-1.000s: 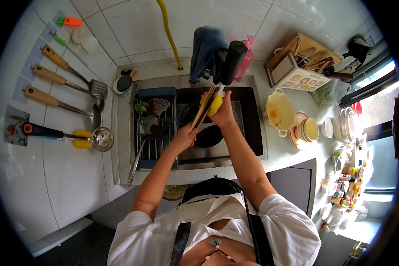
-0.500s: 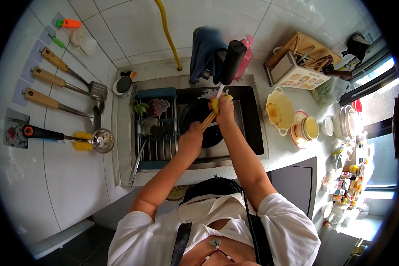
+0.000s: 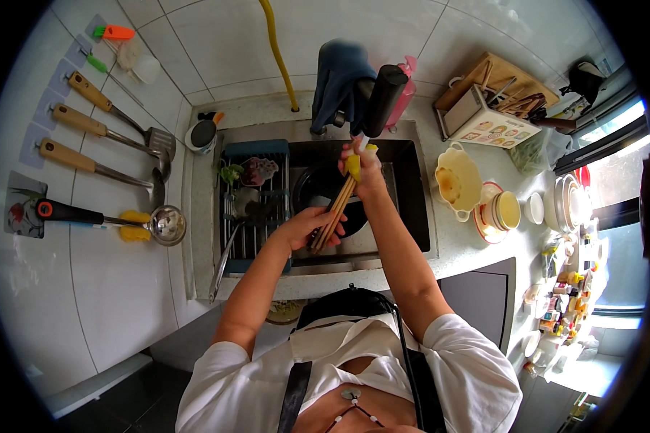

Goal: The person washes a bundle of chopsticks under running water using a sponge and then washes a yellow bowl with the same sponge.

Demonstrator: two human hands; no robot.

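Over the sink, a bundle of wooden chopsticks slants between my hands. My left hand is closed loosely round their lower part, fingertips showing past the sticks on the right. Higher up, my right hand grips a yellow sponge wrapped against their upper ends, right below the black tap. Any water there is mostly hidden by the hand. Beneath the hands sits a dark round pan or basin, partly covered by my hands and the chopsticks.
Left in the sink, a blue-rimmed drying rack holds greens and a long-handled utensil. A blue cloth and pink bottle are by the tap. Cream bowls stand on the right counter. Spatulas and ladles hang left.
My left hand has slid down toward the chopsticks' lower ends and its fingers have loosened. The chopsticks tilt more steeply, and my right hand remains near the tap with the sponge.
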